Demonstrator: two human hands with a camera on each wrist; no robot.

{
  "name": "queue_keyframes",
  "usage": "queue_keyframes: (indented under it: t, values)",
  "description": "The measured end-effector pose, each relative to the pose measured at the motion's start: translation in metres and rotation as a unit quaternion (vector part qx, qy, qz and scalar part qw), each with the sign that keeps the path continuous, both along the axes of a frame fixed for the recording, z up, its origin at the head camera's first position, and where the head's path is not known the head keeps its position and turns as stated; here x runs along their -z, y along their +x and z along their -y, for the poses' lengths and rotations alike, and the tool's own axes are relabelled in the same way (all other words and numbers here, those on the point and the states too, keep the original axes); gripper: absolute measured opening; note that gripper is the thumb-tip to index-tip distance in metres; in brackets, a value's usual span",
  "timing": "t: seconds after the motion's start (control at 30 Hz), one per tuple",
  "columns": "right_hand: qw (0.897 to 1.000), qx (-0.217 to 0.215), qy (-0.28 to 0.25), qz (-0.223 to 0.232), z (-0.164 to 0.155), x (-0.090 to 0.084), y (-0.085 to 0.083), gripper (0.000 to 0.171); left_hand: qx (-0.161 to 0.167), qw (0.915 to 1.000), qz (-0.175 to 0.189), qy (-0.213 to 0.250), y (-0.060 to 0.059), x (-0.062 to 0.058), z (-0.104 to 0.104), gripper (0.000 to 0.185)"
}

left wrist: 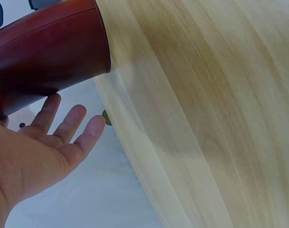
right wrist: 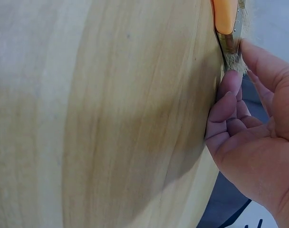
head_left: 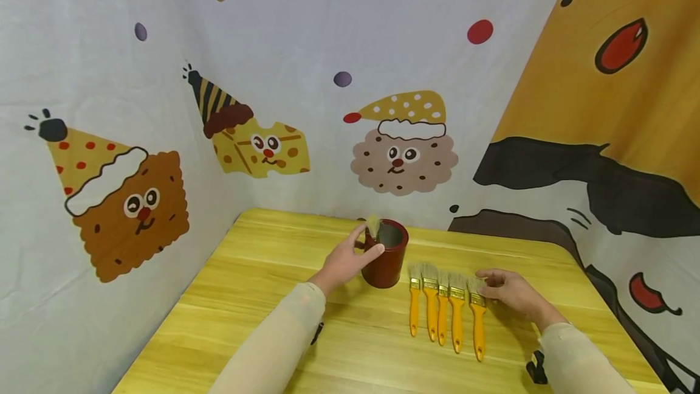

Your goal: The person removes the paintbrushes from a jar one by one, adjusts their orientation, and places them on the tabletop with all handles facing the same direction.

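The left hand [head_left: 346, 261] is beside a dark red cup [head_left: 386, 253] on the yellow wooden table [head_left: 257, 297]. Its fingers are straight and loose. They lie against the cup's left side, and the thumb reaches up by the rim. From the left wrist view, the fingers [left wrist: 68, 124] are spread out under the cup's round wall, not wrapped around it. I think the hand is there to keep the cup from tipping. One paintbrush [head_left: 374, 225] already stands in the cup, just above the left hand's thumb, with its pale bristles poking up over the rim.

To the right of the cup, between the two hands, five paintbrushes [head_left: 444, 307] with orange handles lie side by side in a neat row. Their bristles point away from the person, so each one is easy to pick up.

The right hand [head_left: 511, 292] rests at the right end of the row. Its thumb and fingers pinch the bristle end of the last brush [head_left: 477, 315].
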State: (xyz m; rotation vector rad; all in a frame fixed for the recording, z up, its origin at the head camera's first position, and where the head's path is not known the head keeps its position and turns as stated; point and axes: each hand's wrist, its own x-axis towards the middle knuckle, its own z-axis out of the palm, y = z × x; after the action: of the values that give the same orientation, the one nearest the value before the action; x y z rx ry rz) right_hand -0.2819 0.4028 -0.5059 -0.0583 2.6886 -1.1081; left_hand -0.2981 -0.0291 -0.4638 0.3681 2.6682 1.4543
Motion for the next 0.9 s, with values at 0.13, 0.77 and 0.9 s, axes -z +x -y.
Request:
queue_keyframes:
  t: [0.13, 0.77, 0.9]
  values:
    - [1.000, 0.000, 0.004, 0.004, 0.000, -0.001, 0.001, 0.061, 0.002, 1.0000, 0.003, 0.003, 0.000, 0.000, 0.000, 0.076]
    - [0.999, -0.009, -0.036, 0.026, 0.000, -0.006, 0.001, 0.070, -0.001, 1.0000, 0.003, -0.003, -0.001, 0.000, 0.001, 0.077]
    - [1.000, -0.007, 0.004, 0.006, 0.002, -0.011, 0.000, 0.072, -0.002, 1.0000, 0.002, -0.002, -0.001, 0.002, 0.001, 0.077]
